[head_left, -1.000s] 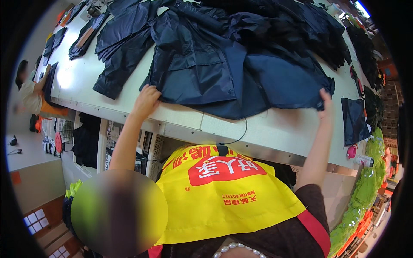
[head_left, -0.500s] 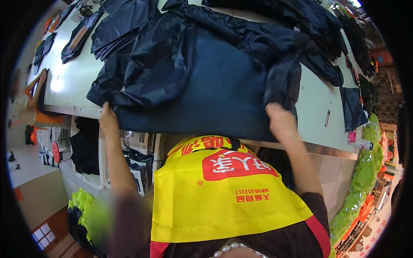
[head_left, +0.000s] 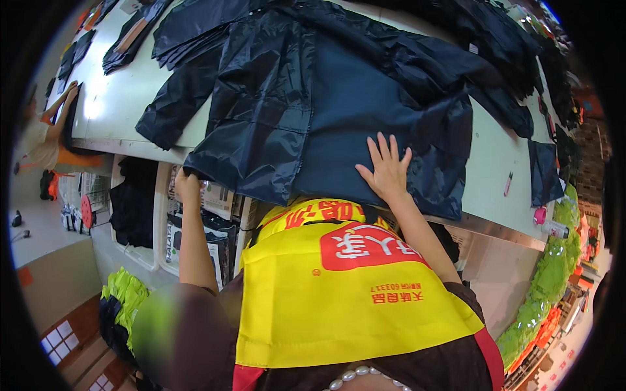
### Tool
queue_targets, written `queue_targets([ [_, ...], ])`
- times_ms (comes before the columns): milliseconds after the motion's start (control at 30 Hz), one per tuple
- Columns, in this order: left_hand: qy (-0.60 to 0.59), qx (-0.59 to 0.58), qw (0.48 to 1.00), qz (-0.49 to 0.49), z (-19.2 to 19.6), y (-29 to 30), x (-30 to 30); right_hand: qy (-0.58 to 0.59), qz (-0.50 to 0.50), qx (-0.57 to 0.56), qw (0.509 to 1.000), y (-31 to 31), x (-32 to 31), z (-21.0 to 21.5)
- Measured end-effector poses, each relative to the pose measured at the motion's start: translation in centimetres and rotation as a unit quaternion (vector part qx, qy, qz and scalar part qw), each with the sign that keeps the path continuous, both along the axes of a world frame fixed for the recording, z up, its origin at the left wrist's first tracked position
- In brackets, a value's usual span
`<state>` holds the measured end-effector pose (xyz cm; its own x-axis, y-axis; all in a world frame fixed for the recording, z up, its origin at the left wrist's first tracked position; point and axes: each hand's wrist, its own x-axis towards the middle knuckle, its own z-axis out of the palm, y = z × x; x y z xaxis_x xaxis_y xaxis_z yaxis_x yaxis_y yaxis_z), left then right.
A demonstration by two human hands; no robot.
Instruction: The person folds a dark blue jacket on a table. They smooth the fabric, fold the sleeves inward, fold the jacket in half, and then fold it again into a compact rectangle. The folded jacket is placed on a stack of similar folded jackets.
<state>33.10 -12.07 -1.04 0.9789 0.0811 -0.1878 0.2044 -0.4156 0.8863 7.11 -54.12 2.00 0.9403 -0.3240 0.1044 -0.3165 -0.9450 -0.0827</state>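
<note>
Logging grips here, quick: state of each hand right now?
Left hand: closed, holding the dark garment at its lower corner.
Right hand: open and spread, palm down on the garment, gripping nothing.

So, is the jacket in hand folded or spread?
Spread: the jacket lies open, sleeves out to both sides, the right hand flat on it.

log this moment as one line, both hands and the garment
left hand: gripping dark jacket at near left corner | right hand: open, palm down on jacket | jacket: spread on white table
</note>
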Motion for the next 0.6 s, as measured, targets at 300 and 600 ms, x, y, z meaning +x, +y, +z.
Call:
queue_targets([
  [300,-0.338,0.158,0.920,-0.116,8.8,-10.2,-4.6,-0.112,-0.191,0.030,0.975,-5.2,-2.9,-0.8],
  [600,0.056,-0.144,0.896,-0.416,7.1,-30.5,-6.0,-0.139,-0.219,0.307,0.916,-8.9,-6.4,10.7],
])
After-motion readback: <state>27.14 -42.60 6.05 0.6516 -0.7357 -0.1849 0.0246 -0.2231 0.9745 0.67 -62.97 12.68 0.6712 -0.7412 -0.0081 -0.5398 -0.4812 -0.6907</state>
